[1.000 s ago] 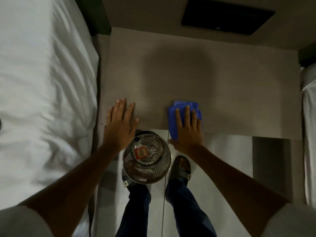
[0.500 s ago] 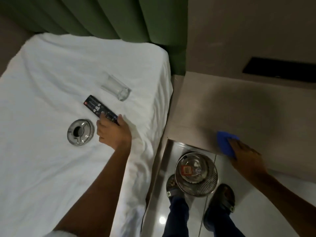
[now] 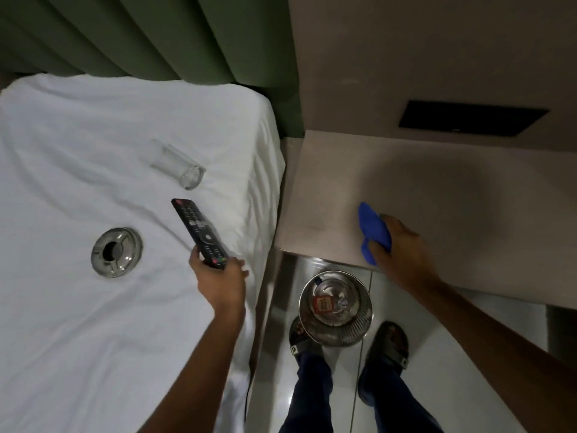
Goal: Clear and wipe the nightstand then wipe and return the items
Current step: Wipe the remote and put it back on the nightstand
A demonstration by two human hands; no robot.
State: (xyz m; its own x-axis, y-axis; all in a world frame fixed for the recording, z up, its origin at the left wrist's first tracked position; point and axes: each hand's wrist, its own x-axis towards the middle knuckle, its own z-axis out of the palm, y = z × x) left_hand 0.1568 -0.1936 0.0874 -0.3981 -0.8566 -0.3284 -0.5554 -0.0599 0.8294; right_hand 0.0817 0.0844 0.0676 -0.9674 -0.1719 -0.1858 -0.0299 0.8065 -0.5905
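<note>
Big white bed (image 3: 78, 307) on the left w/ green curtain (image 3: 140, 35) behind it. Next to it is the brown nightstand (image 3: 406, 182), top bare. A round metal bin (image 3: 335, 309) sits on the floor under its front edge, by the person's feet. On the bed a metal ashtray (image 3: 116, 252) lies flat, and a clear glass (image 3: 178, 168) lies on its side, well apart. Left hand (image 3: 218, 276) is closed round the low end of the black remote (image 3: 199, 232), lifted a bit over the sheet. Right hand (image 3: 402, 248) is bunched tight on the blue cloth (image 3: 373, 228) at the nightstand's front edge.
</note>
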